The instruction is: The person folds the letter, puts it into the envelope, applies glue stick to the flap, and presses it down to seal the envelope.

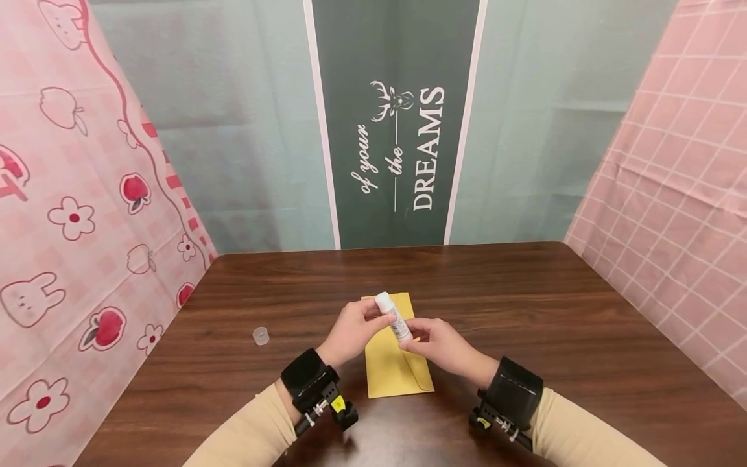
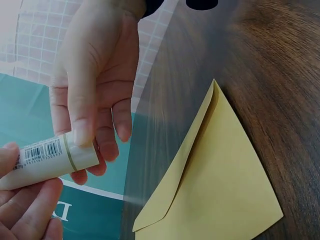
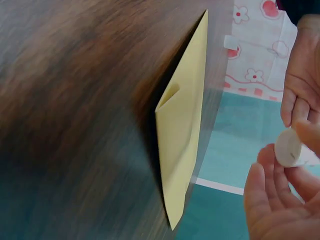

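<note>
A white glue stick (image 1: 393, 318) with printed text and a barcode is held up, tilted, over a yellow envelope (image 1: 390, 373). My left hand (image 1: 357, 329) grips the upper part of its tube between thumb and fingers. At the lower end, my right hand (image 1: 439, 344) pinches the base; in the left wrist view its thumb lies on the tube near a thin gold ring, fingers behind. The round base end (image 3: 288, 148) faces the camera in the right wrist view. The envelope lies flat on the table, its flap slightly lifted in the left wrist view.
A small clear plastic cap (image 1: 260, 335) sits on the dark wooden table (image 1: 496, 285), left of the envelope. Behind the table hangs a green curtain (image 1: 233, 130) with lettering, and pink patterned cloths (image 1: 677, 194) flank both sides.
</note>
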The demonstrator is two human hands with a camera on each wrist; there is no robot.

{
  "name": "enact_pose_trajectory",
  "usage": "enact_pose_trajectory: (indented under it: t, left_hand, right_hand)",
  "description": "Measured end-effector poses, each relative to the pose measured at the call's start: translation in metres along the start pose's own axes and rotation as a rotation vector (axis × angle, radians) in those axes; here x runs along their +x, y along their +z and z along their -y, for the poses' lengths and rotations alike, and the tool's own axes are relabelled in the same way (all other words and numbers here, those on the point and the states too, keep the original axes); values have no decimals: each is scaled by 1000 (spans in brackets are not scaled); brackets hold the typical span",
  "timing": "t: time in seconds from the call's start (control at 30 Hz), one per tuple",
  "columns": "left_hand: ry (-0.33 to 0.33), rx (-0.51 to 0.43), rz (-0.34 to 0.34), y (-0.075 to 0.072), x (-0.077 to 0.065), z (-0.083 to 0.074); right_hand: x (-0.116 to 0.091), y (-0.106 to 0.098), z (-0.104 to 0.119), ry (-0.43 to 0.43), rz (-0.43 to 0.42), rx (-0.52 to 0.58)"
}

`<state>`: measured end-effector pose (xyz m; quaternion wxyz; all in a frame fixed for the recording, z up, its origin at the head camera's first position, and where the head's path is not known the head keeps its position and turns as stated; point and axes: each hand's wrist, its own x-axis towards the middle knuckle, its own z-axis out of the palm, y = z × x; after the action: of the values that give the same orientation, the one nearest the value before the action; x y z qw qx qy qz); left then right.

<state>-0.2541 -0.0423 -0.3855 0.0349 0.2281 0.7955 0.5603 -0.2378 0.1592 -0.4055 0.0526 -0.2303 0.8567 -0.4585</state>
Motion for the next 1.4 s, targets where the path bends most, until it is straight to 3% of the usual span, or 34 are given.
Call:
enact_pose_trajectory:
  t: [0.17,0.27,0.4,0.53,0.67,0.73,0.9,1.03,1.13,1.3,1.4]
  left_hand:
    - [-6,-13,16,-1,0,2]
    - [-15,-9,15,0,-2,-1]
    - [-11,2,11,0,-9,-21]
    - [-10,12,18,-2,-13,-33]
    - [0,3,26,-2,-11,-23]
    - [8,-8,25,-1,-8,-13]
    - [14,-22,26,4,-1,4]
    - [16,-25,20,4,0,6]
    - [17,-23,15,2,-1,6]
    - [5,-3,16,-2,-6,-8]
    - [4,11,15,-1,-6,-6]
  right_hand:
    - [-1,-2,-3,-24,92,107]
    - [-1,-2,-2,-27,60,67]
    - [0,1,-1,-15,-27,-48]
    - [0,1,-2,-8,2,-40]
    - [-1,-1,-4,-17,105,88]
    - [-1,-1,-5,-23,117,114]
    - [0,1,-2,-36,-3,-42]
    - [1,3,-1,-38,-28,-105]
    - [0,1,-2,-35,33,-38]
    - [-2,-3,-4,-26,125,93]
    - [-2,-2,-2,-32,77,34]
